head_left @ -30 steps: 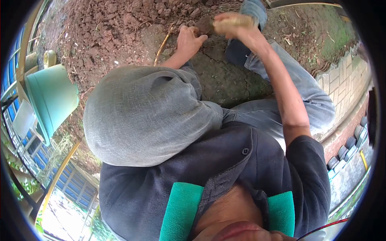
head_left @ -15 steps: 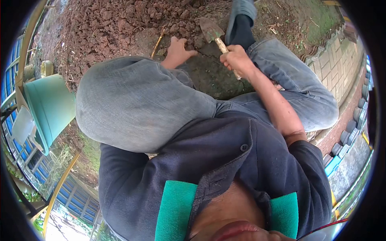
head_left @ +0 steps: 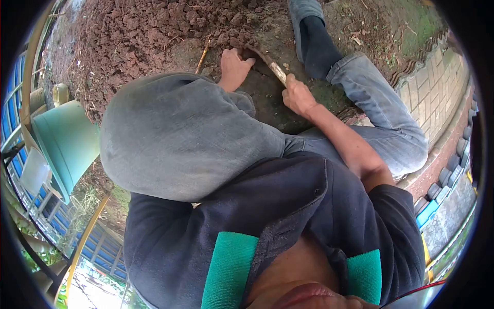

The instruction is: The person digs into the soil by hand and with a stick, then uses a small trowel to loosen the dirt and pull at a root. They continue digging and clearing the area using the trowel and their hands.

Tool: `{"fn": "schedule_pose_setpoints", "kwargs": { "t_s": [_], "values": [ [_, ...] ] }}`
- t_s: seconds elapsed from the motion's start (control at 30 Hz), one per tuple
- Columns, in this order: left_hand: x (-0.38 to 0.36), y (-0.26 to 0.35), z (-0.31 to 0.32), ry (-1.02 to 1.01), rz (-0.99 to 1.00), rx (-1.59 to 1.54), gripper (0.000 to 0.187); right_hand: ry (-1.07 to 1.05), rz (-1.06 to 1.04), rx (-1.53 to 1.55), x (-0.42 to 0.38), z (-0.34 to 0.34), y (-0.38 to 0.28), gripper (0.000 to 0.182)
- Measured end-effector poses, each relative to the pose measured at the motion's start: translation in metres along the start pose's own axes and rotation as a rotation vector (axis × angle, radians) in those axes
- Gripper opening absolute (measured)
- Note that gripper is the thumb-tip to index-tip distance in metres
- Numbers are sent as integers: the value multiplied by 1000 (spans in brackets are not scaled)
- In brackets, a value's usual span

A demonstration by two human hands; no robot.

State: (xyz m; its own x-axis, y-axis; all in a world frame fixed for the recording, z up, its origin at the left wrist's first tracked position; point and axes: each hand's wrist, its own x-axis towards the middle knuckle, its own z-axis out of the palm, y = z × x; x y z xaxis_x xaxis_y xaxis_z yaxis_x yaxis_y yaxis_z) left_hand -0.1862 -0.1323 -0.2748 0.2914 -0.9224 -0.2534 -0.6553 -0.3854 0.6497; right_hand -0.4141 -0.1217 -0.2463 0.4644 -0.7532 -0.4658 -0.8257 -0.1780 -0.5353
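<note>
My right hand (head_left: 298,97) is closed around the pale wooden handle of a hand trowel (head_left: 278,73). The trowel's brown, soil-coloured blade is turned nearly edge-on, its tip down at the soil beside my left hand (head_left: 235,69). That left hand reaches past my bent knee to the edge of the loose clods, thumb apart from the fingers; nothing shows in it. Just left of it a thin yellowish stick (head_left: 204,54) stands against the dirt. Reddish-brown broken soil (head_left: 149,36) spreads in front of both hands.
A light green bucket (head_left: 67,139) lies tilted at the left, near a fence. My shod foot (head_left: 307,13) rests on the ground at the upper right. Beyond it run a scalloped edging (head_left: 411,67) and a paved brick path (head_left: 432,87).
The trowel has swung left and turned from showing its blade face to edge-on, bringing its tip near my left hand. My right hand has moved slightly down, and my left hand slightly right.
</note>
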Motion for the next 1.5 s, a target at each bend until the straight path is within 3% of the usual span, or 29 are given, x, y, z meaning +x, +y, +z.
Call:
{"fn": "schedule_pose_setpoints", "kwargs": {
  "t_s": [0.1, 0.13, 0.23, 0.37, 0.4, 0.43, 0.5, 0.57, 0.7, 0.83, 0.93, 1.03, 1.13, 1.23, 1.27, 1.37, 1.5],
  "values": [
    [-10, -1, 12, 85, -73, -84, 43, -199, 231, 420, 9, -30, -8, 28],
    [-11, -4, 15, 128, -104, -120, 43, -313, 477, 741, 8, -45, -19, 29],
    [-3, -8, 16, 144, -22, -190, 42, -66, 346, 543, 10, -71, -39, 30],
    [0, -3, 15, 60, -132, -385, 35, 442, -348, 196, -15, -98, -80, 27],
    [-2, -6, 19, 54, -165, -445, 36, 471, -248, 362, -17, -78, -75, 29],
    [-6, -9, 21, 48, -201, -501, 37, 320, -238, 199, -9, -36, -36, 30],
    [-7, -1, 10, -43, -215, -457, 38, 28, 109, 69, 4, -6, -17, 32],
    [-18, -4, 3, -104, -248, -451, 39, 5, 54, 84, 11, -19, -22, 36],
    [-7, -1, 3, -146, -239, -479, 32, -278, 433, 581, 14, -65, -33, 38],
    [-7, -18, 11, -146, -230, -588, 27, 119, -83, 239, -9, -109, -83, 37],
    [-8, -16, -2, -137, -360, -660, 27, 442, -231, 215, -5, -81, -79, 35],
    [-6, -19, -8, 13, -453, -763, 21, 75, -19, -83, 12, -12, -17, 35],
    [-17, -21, -17, 2, -581, -913, 16, 115, -204, 62, 31, -14, 1, 38],
    [1, -10, -28, -32, -603, -979, 18, -464, 587, 936, 30, -57, -17, 39],
    [6, -9, -30, -26, -599, -1001, 18, -424, 568, 907, 28, -64, -23, 38],
    [12, -13, -35, -16, -611, -1031, 18, 115, 29, 381, 12, -70, -50, 39],
    [9, -18, -35, -15, -645, -973, 19, 187, -108, -23, 16, -31, -32, 28]
  ]
}}
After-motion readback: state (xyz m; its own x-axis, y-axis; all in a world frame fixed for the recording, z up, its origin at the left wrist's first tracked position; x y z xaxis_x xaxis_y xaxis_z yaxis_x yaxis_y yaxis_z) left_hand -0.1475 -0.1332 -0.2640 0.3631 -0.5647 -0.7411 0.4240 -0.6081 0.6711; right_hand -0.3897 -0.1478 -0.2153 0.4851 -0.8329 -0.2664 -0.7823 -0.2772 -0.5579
